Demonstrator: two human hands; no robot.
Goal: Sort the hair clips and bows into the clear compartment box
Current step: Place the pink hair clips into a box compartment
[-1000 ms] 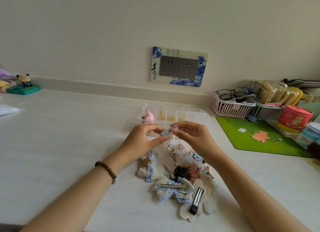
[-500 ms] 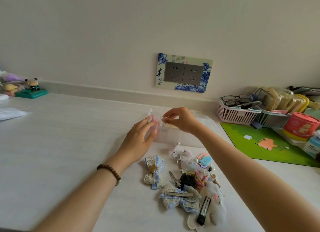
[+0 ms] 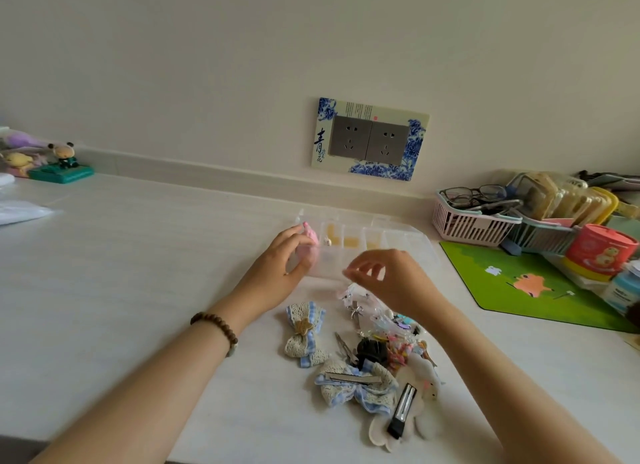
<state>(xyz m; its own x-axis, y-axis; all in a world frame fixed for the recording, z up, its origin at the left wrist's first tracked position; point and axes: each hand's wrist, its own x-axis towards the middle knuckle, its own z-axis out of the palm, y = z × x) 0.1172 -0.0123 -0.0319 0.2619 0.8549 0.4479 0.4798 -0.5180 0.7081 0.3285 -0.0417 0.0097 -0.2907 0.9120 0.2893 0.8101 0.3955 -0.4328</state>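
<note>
Right hand [image 3: 393,280] withdrawn to box [image 3: 417,237] near edge | grip loose, empty | left hand [image 3: 277,269] flat against left end

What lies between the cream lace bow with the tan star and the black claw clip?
In the head view, a thin silver metal hair clip lies between the star-centred cream lace bow and the black plastic claw clip.
</note>
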